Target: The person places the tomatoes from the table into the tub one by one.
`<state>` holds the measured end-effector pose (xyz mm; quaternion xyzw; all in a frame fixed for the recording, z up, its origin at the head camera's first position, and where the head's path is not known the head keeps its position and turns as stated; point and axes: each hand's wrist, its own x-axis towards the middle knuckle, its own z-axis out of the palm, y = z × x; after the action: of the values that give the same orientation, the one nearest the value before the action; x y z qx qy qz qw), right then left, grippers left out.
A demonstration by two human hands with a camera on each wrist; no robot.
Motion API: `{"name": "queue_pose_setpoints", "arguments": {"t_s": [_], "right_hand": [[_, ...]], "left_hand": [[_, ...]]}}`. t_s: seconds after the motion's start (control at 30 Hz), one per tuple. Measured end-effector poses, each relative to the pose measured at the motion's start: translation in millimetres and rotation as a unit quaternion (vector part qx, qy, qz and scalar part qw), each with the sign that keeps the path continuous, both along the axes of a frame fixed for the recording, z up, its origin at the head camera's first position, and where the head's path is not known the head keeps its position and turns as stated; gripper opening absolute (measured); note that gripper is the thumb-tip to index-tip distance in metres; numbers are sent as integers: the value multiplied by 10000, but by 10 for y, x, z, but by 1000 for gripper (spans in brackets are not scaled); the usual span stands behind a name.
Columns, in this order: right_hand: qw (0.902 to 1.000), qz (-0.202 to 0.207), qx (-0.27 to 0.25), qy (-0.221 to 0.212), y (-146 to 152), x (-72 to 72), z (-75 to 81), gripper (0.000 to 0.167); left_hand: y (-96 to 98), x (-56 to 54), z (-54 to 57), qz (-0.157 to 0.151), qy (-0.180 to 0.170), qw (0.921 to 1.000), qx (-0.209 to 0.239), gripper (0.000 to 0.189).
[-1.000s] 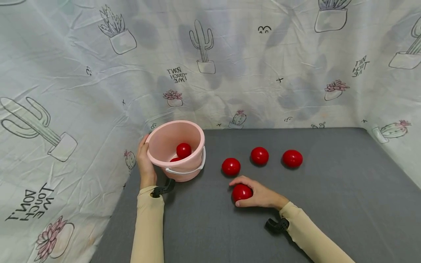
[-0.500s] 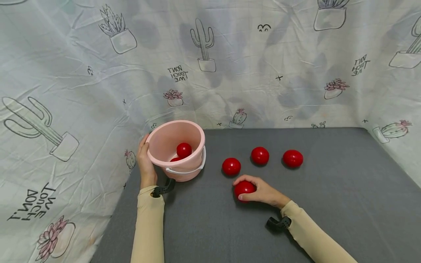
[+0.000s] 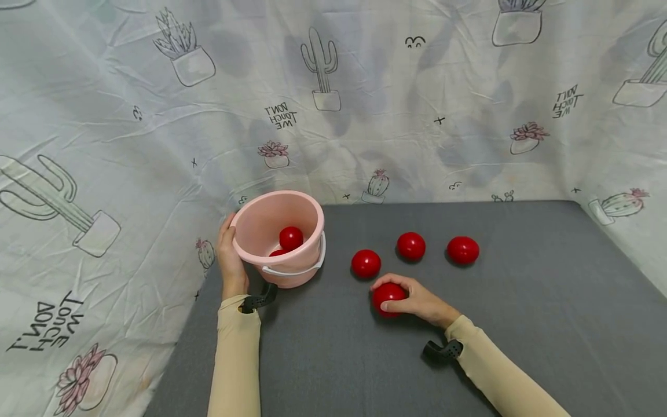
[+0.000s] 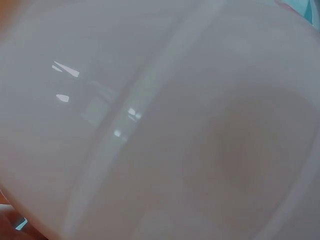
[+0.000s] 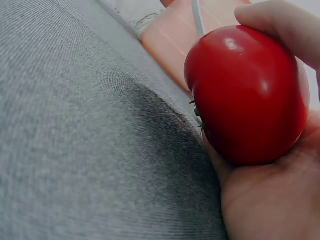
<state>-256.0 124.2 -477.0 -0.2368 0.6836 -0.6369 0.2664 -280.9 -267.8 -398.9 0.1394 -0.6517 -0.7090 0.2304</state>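
My right hand (image 3: 417, 301) grips a red tomato (image 3: 388, 298), thumb on the near side and fingers round the far side. The right wrist view shows this tomato (image 5: 250, 95) up close, with green leaf bits underneath and a shadow on the cloth. It seems just off the table. On the left, my left hand (image 3: 231, 260) holds the outer wall of a pink bucket (image 3: 292, 279), its fingertips near the rim. Two tomatoes lie in the bucket, the upper tomato (image 3: 291, 238) mostly visible. In the left wrist view the bucket's wall (image 4: 165, 125) fills nearly everything.
Three more tomatoes lie behind my right hand: a near tomato (image 3: 366, 264), a middle tomato (image 3: 411, 247) and a right tomato (image 3: 462, 251). A white handle (image 3: 307, 269) hangs on the bucket's front. Cactus-printed cloth (image 3: 365, 116) rises behind the grey table (image 3: 333, 347).
My right hand has closed more round its tomato and moved it slightly up and to the right in the head view. The left hand and bucket stay in place.
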Motion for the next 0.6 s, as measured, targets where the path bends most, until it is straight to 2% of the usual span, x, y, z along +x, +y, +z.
{"name": "queue_pose_setpoints", "arguments": {"t_s": [0.27, 0.6], "right_hand": [[9998, 109, -110, -129, 13, -17, -6, 41], [9951, 563, -581, -565, 73, -43, 23, 36]], "left_hand": [[-29, -25, -18, -15, 57, 10000, 69, 46], [-34, -34, -12, 0, 26, 10000, 69, 46]]}}
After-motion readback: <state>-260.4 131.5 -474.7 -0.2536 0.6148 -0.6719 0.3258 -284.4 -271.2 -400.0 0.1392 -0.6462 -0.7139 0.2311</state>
